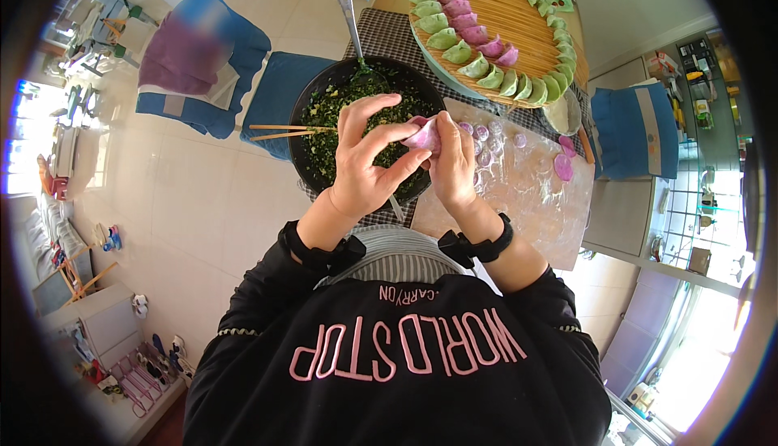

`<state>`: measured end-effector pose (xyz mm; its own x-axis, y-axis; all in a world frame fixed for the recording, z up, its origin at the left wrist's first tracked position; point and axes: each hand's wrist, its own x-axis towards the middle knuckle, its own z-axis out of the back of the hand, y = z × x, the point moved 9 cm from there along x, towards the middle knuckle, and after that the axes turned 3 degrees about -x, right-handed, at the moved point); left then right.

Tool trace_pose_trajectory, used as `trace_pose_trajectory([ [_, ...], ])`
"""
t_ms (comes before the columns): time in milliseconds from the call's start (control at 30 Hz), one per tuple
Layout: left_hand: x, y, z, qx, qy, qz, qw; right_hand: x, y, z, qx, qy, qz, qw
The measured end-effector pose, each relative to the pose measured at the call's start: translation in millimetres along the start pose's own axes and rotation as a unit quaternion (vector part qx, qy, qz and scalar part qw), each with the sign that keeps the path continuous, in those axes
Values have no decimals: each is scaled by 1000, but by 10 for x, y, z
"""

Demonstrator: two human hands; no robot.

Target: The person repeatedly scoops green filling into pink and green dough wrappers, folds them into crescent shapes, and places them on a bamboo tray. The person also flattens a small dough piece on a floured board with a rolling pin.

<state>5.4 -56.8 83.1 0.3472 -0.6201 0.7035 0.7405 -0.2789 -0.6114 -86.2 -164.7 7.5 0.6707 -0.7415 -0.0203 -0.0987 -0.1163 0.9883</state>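
Between both hands, above the right part of a dark pan [298, 134], is a purple dumpling [423, 136] with its edge partly folded. My left hand [363, 154] pinches its left side with thumb and index finger, the other fingers raised. On its right side my right hand [452, 161] grips it with thumb and fingers. Chopped green filling [324, 162] fills the pan below. A pair of chopsticks [284, 132] rests in the filling, pointing left, and a metal-handled spoon [348, 12] leans out at the far side.
A round bamboo tray [502, 21] at the far right bears rows of green and purple dumplings. Right of my hands, a floured board [535, 203] holds several small purple dough pieces [485, 157] and flattened wrappers [563, 167]. Blue-covered chairs [636, 130] stand right and left.
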Motion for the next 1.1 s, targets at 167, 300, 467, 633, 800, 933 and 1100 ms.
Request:
trace_pose_trajectory([
  [167, -100, 146, 12, -135, -61, 36, 988, -18, 157, -19, -85, -10, 78, 993],
  [300, -285, 410, -576, -411, 68, 256, 872, -86, 297, -97, -183, -13, 152, 971],
  [467, -253, 391, -629, -469, 53, 289, 833, -52, 96, -164, -39, 75, 40, 996],
  [633, -173, 297, -635, -456, 129, 319, 821, -111, 292, -173, -153, 86, 167, 970],
  [800, -188, 231, -631, -483, 166, 362, 779, -157, 264, -138, -135, 120, 122, 976],
  [933, -172, 198, -626, -492, 158, 331, 790, -152, 251, -127, -135, 124, 106, 977],
  [1100, -208, 222, -616, -452, 107, 287, 838, -159, 266, -150, -154, 87, 127, 976],
])
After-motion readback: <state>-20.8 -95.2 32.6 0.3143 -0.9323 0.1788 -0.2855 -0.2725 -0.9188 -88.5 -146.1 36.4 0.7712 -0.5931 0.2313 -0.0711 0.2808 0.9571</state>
